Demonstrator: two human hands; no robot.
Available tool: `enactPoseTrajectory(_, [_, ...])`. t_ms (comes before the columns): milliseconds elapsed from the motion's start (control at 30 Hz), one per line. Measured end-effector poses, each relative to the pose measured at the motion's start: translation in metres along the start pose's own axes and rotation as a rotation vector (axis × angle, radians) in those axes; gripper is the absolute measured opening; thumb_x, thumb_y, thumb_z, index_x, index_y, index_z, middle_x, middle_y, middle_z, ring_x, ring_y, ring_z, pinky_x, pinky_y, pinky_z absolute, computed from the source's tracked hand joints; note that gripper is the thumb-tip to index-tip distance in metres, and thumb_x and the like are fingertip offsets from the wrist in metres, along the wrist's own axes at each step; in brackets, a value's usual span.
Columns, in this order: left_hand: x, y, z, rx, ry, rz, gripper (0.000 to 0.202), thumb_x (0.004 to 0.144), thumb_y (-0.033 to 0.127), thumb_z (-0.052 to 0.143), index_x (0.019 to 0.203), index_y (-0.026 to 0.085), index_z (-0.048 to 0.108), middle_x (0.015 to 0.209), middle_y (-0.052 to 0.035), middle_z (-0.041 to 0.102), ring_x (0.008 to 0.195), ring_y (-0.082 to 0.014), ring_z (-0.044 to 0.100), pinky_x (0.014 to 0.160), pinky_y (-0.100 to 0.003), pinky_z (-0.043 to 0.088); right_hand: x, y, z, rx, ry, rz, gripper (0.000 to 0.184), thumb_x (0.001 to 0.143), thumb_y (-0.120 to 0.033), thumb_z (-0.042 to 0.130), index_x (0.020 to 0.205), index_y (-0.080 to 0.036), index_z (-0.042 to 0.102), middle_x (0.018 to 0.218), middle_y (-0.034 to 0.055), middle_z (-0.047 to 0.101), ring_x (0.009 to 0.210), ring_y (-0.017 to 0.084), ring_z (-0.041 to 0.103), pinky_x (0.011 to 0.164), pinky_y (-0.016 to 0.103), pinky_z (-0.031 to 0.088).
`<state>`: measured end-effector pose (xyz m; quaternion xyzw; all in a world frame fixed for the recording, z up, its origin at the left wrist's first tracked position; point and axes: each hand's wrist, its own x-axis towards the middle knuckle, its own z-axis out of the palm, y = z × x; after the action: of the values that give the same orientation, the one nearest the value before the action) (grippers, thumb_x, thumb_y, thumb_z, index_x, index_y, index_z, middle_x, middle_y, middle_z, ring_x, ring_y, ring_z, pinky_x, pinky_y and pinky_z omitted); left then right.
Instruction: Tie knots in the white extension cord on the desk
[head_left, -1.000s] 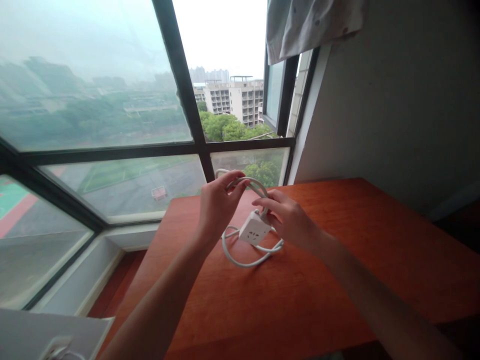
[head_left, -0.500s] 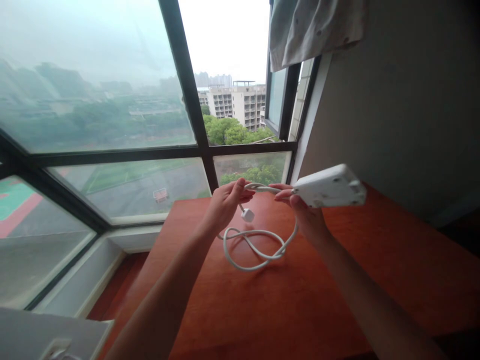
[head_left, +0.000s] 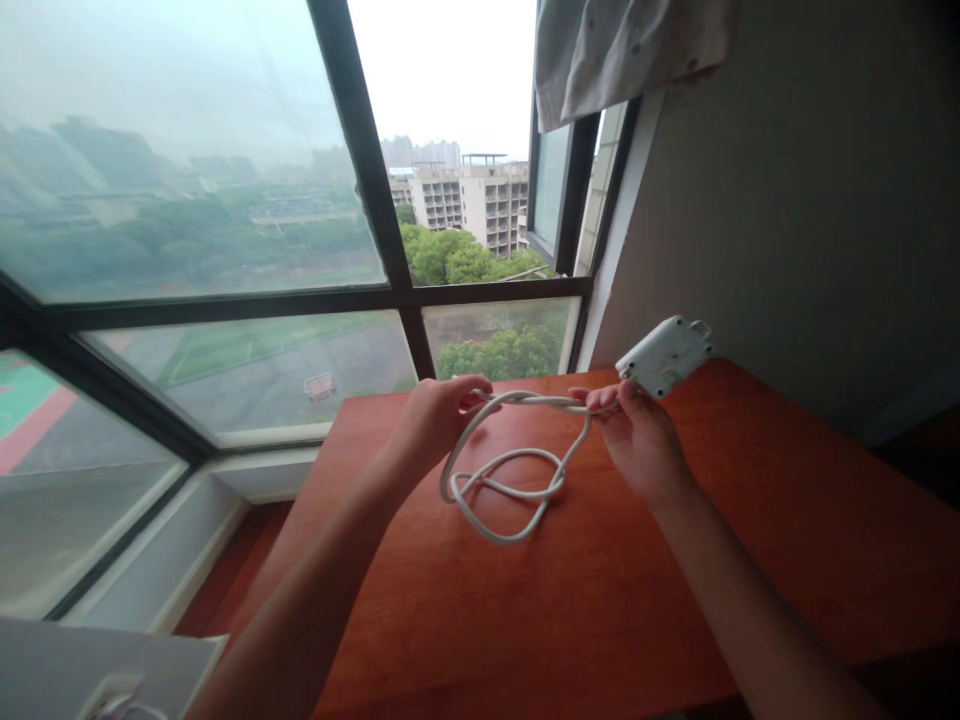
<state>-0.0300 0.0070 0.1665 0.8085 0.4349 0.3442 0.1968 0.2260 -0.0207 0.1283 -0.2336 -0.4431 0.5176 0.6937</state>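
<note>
My left hand (head_left: 442, 415) is closed on a white power cord (head_left: 517, 537) near the far side of the table. Two strands of it look twisted together between my hands, and below them the rest hangs in loose loops over the wood. My right hand (head_left: 643, 440) grips the cord close to where it enters a white power strip (head_left: 664, 352). The strip is tilted up beyond my right fingers, and small dark screw holes show on its visible face. The cord's plug cannot be seen; my left fingertips are partly hidden.
A reddish-brown wooden table (head_left: 480, 620) lies under both hands. Behind it stand dark-framed windows (head_left: 225, 315), one pane open, with a curtain (head_left: 630, 60) hanging at upper right. A grey wall (head_left: 757, 220) rises on the right, and a white ledge (head_left: 135, 665) is at lower left.
My hands have moved apart, and a longer twisted stretch of cord spans them. The power strip has turned and shifted farther away. The plug, visible before beside my left hand, is out of sight.
</note>
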Motion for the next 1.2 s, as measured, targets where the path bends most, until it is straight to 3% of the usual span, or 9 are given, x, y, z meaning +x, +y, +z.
enactPoseTrajectory(133, [-0.013,-0.022,-0.003,0.432,0.096,0.131,0.02,0.093,0.034,0.054,0.099,0.022,0.068,0.082,-0.0069,0.073,0.073,-0.0188,0.068,0.062,-0.024,0.048,-0.015,-0.003,-0.025,0.083,0.082,0.058,0.028,0.082,-0.042,0.071,0.067,-0.021,0.061,0.066,-0.0035,0.056,0.075,0.015,0.063,0.093,0.037,0.052])
enactPoseTrajectory(233, [-0.031,-0.052,-0.011,0.614,0.185,0.222,0.022,0.096,0.031,0.048,0.103,0.02,0.066,0.085,-0.0083,0.072,0.084,-0.0212,0.068,0.07,-0.027,0.05,-0.027,-0.003,-0.059,0.199,0.18,0.174,0.034,0.08,-0.042,0.073,0.062,-0.021,0.054,0.057,-0.0065,0.044,0.06,0.01,0.053,0.08,0.03,0.056])
enactPoseTrajectory(333, [-0.05,-0.085,-0.021,0.689,0.226,0.286,0.023,0.097,0.031,0.048,0.109,0.02,0.064,0.088,-0.0083,0.072,0.087,-0.0212,0.068,0.074,-0.028,0.052,-0.039,0.0,-0.094,0.156,0.235,0.234,0.036,0.081,-0.042,0.073,0.062,-0.02,0.052,0.056,-0.0068,0.04,0.054,0.009,0.046,0.069,0.027,0.057])
enactPoseTrajectory(467, [-0.068,-0.123,-0.036,0.72,0.265,0.293,0.023,0.097,0.032,0.049,0.108,0.02,0.065,0.092,-0.0084,0.073,0.09,-0.0213,0.068,0.079,-0.029,0.053,-0.052,0.002,-0.134,0.06,0.269,0.319,0.038,0.08,-0.043,0.073,0.061,-0.02,0.05,0.057,-0.0061,0.04,0.053,0.009,0.044,0.065,0.028,0.057])
enactPoseTrajectory(633, [-0.079,-0.146,-0.052,0.721,0.348,0.232,0.022,0.095,0.034,0.051,0.101,0.019,0.067,0.087,-0.0075,0.074,0.084,-0.0204,0.07,0.079,-0.029,0.055,-0.058,-0.004,-0.176,-0.018,0.37,0.374,0.039,0.074,-0.041,0.078,0.06,-0.02,0.048,0.054,-0.0073,0.036,0.05,0.008,0.04,0.059,0.025,0.055])
enactPoseTrajectory(833, [-0.071,-0.132,-0.052,0.637,0.357,0.095,0.023,0.092,0.037,0.053,0.103,0.023,0.067,0.102,-0.0082,0.073,0.099,-0.025,0.068,0.087,-0.035,0.054,-0.056,-0.004,-0.191,-0.204,0.421,0.398,0.04,0.07,-0.047,0.079,0.061,-0.02,0.051,0.053,-0.007,0.036,0.047,0.009,0.038,0.053,0.027,0.053])
enactPoseTrajectory(933, [-0.059,-0.109,-0.048,0.535,0.402,0.059,0.024,0.087,0.037,0.059,0.105,0.022,0.066,0.106,-0.0091,0.072,0.107,-0.0274,0.065,0.095,-0.04,0.05,-0.051,0.003,-0.185,-0.344,0.433,0.378,0.042,0.068,-0.05,0.079,0.062,-0.02,0.051,0.052,-0.0072,0.036,0.043,0.008,0.034,0.044,0.025,0.046])
enactPoseTrajectory(1100, [-0.041,-0.063,-0.042,0.167,0.323,0.028,0.032,0.088,0.038,0.055,0.113,0.019,0.057,0.126,-0.0124,0.064,0.122,-0.0273,0.057,0.103,-0.041,0.044,-0.039,0.017,-0.171,-0.58,0.358,0.304,0.043,0.071,-0.059,0.072,0.071,-0.018,0.058,0.049,-0.0086,0.034,0.04,0.007,0.033,0.037,0.022,0.035])
enactPoseTrajectory(1200, [-0.032,-0.044,-0.033,-0.017,0.329,-0.058,0.028,0.092,0.043,0.049,0.104,0.019,0.057,0.123,-0.014,0.066,0.119,-0.0273,0.059,0.098,-0.041,0.047,-0.03,0.026,-0.163,-0.741,0.314,0.256,0.046,0.073,-0.062,0.067,0.077,-0.017,0.061,0.048,-0.008,0.037,0.038,0.008,0.035,0.035,0.022,0.032])
